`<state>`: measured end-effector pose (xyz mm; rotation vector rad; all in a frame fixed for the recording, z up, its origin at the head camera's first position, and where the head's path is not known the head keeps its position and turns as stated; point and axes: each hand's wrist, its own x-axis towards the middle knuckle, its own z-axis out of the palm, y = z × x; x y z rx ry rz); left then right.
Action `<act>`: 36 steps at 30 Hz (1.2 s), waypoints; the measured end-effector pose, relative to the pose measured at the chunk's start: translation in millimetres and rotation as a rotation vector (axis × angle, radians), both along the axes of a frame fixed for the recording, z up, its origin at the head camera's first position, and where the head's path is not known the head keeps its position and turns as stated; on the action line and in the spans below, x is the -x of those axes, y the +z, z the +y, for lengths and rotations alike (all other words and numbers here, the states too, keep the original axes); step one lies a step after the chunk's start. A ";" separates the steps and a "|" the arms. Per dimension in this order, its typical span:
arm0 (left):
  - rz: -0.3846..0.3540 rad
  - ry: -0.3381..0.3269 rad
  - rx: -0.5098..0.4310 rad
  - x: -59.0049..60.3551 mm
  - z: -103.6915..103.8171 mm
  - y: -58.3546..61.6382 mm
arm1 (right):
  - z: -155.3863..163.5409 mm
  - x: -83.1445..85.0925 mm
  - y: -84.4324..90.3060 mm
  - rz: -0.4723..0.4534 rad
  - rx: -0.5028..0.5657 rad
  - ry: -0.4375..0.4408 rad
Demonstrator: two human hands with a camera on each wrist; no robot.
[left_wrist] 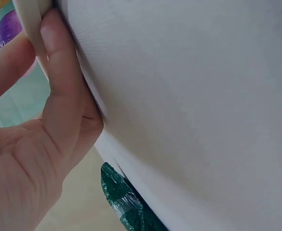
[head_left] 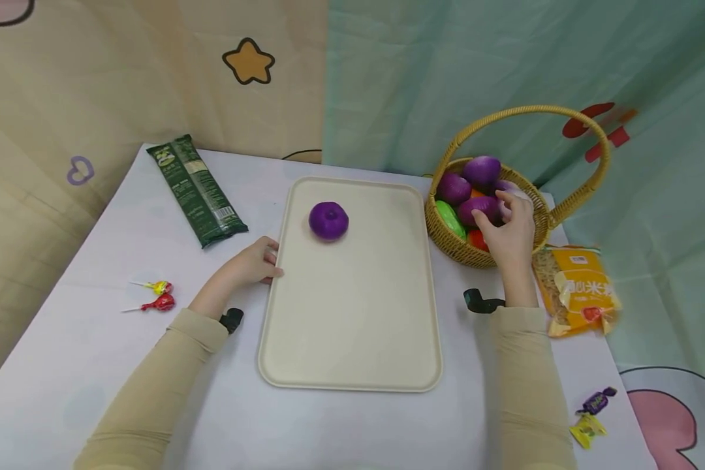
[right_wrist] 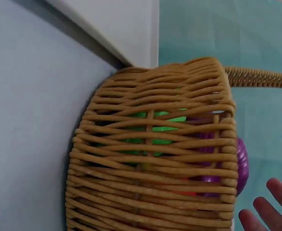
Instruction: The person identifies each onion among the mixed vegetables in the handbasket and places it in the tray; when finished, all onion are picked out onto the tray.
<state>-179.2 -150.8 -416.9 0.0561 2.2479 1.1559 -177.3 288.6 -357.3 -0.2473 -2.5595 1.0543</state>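
My left hand (head_left: 257, 261) grips the left rim of a cream tray (head_left: 352, 307), thumb over the edge; the left wrist view shows the rim (left_wrist: 29, 21) between thumb and finger. On the tray's upper left sits a round, glossy purple toy vegetable (head_left: 329, 228) with a dimpled top. Over a wicker basket (head_left: 464, 251) hovers my right hand (head_left: 512, 228), its thumb and fingers spread apart. Purple toy vegetables (head_left: 454, 188), a green one (head_left: 449, 219) and a red-orange one (head_left: 477, 239) fill the basket. From the right wrist, the fingertips (right_wrist: 275, 195) show above the basket's rim.
A green packet (head_left: 196, 189) lies at the back left, with two lollipops (head_left: 161, 301) nearer. Beside the basket is an orange snack bag (head_left: 581, 287). Two wrapped candies (head_left: 596, 401) lie at the front right. The basket's tall handle (head_left: 529, 109) arches over it.
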 end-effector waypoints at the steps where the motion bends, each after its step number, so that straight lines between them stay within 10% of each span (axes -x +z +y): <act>1: -0.002 0.002 -0.002 -0.4 -0.4 0.2 | 2.2 1.3 -1.2 -0.006 -0.009 0.007; 14: -0.029 0.012 -0.059 2.0 3.3 -0.6 | 10.0 21.4 -12.5 -0.136 -0.129 0.025; 36: -0.096 0.045 -0.055 7.0 -5.7 2.9 | 6.1 21.2 -24.9 -0.093 -0.103 -0.044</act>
